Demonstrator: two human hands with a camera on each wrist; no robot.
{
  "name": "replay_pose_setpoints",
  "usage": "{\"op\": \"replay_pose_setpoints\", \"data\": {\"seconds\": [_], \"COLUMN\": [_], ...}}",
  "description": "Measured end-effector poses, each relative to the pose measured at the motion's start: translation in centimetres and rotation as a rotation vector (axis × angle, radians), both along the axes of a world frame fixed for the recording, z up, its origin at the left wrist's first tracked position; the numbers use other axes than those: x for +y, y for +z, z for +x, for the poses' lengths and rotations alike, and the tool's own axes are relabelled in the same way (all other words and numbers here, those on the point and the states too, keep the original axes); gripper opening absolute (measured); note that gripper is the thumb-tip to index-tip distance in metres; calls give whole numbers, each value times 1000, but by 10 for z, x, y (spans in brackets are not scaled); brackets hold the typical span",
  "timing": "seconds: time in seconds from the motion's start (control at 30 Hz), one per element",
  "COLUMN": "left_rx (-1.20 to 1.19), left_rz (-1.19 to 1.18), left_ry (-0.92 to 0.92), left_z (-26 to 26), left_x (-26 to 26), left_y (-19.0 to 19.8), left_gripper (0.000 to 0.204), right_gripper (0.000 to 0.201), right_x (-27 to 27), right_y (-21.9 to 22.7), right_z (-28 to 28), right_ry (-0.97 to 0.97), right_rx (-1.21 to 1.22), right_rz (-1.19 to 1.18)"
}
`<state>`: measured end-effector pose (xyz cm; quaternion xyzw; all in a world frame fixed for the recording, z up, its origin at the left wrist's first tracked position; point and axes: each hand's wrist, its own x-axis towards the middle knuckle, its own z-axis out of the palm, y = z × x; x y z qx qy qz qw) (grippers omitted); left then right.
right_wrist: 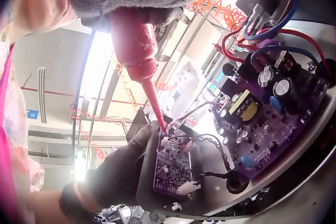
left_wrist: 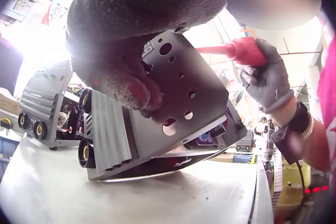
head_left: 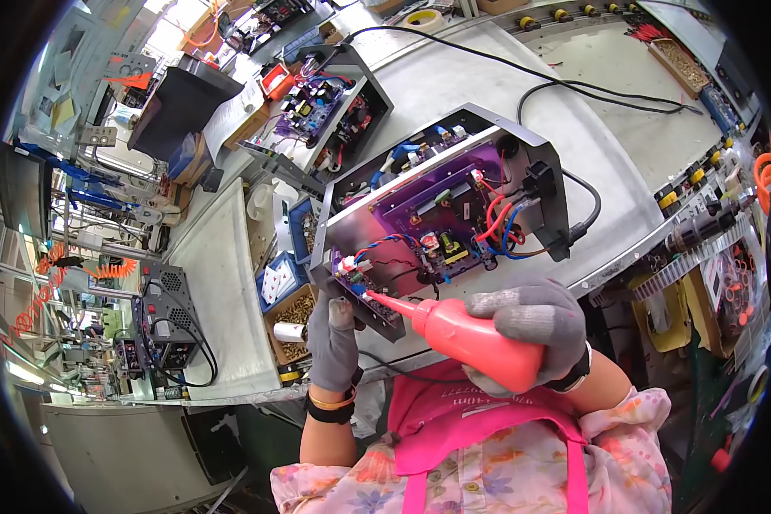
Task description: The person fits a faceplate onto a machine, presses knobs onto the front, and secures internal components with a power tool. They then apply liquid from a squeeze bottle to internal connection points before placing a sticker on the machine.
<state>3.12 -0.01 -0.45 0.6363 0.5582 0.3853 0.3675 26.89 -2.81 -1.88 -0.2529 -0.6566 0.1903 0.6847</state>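
A grey metal chassis (head_left: 557, 184) with purple circuit boards and coloured wires lies tilted on the bench in the head view. My left hand (head_left: 332, 347) grips its near end panel (left_wrist: 184, 85), which is pierced with round holes. In my right hand (head_left: 540, 321) is a red squeeze bottle (head_left: 480, 343), held with fingers wrapped around its body. The bottle's thin nozzle (right_wrist: 152, 103) points down, its tip right at the top edge of a small circuit board (right_wrist: 176, 166) inside that panel. Beyond it sits a larger circuit board (right_wrist: 273, 113). Both hands wear grey gloves.
Another open chassis (head_left: 351, 120) stands farther back on the bench. By my left hand are a blue bin (head_left: 281, 281), a box of small brass-coloured parts (head_left: 295, 313) and a white cylinder (head_left: 289, 332). A black cable (head_left: 480, 53) trails across the far bench.
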Motion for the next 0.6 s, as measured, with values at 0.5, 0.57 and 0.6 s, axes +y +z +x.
{"op": "replay_pose_setpoints", "data": {"seconds": [0.5, 0.57, 0.6], "left_rx": [-124, -141, -143], "left_rz": [5, -43, -92], "left_ry": [-1, -25, -43], "left_z": [-11, -10, -10], "left_x": [14, 20, 22], "left_y": [-19, -13, -5], "left_gripper": [71, 72, 72], "right_gripper": [35, 32, 31], "right_x": [-5, -8, -9], "right_y": [0, 0, 0], "right_z": [2, 0, -1], "right_ry": [-73, -188, -247], "right_rx": [-270, -308, -327], "right_rz": [235, 334, 384]}}
